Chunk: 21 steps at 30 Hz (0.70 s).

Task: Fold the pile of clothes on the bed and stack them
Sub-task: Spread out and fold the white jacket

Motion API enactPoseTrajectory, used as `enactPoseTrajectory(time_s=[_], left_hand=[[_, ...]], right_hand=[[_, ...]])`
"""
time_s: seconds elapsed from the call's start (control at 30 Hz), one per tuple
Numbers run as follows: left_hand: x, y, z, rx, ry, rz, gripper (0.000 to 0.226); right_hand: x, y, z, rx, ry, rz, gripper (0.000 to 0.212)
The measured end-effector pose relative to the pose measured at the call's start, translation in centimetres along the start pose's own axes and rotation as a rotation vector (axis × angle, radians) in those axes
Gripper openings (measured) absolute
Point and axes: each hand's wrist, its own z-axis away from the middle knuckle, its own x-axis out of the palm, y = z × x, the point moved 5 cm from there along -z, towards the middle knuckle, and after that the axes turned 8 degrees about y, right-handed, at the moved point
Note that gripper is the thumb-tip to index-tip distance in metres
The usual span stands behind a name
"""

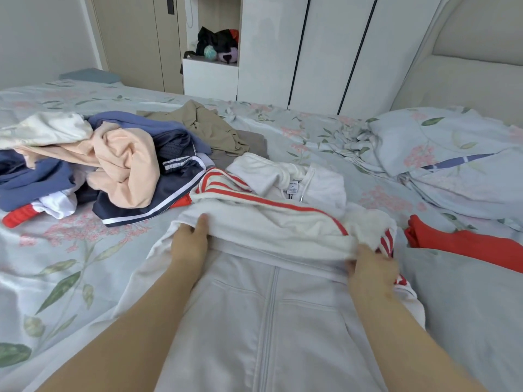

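Left hand (pixel 188 241) pinched the jacket (pixel 268 321) fold, thumb on top. Right hand (pixel 370 268) gripped the same fold, fingers curled. Jacket lay on bed (pixel 70 278), pile (pixel 113 165) beside it.

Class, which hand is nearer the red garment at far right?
Right. The right hand is just left of the red garment; the left hand is across the white jacket.

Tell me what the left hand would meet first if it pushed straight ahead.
More of the white jacket: the left hand grips its folded edge, and straight ahead lies its red-striped sleeve, though depth is unclear.
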Motion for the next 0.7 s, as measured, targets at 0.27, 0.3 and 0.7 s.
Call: enactPoseTrajectory(time_s=[0.27,0.3,0.7], left_hand=[[-1.5,-0.6,-1.0,-0.199,0.084,-0.015,0.054],[-1.5,-0.6,-1.0,-0.188,0.093,0.009,0.052],[-4.5,0.3,-0.2,0.164,0.376,-0.067,0.019]], right_hand=[[1.7,-1.6,-1.7,0.233,-0.109,-0.079,0.043],[1.2,-2.6,-2.0,0.151,-0.019,-0.111,0.041],[5.6,-8.3,7.9,-1.22,0.079,0.749,0.056]])
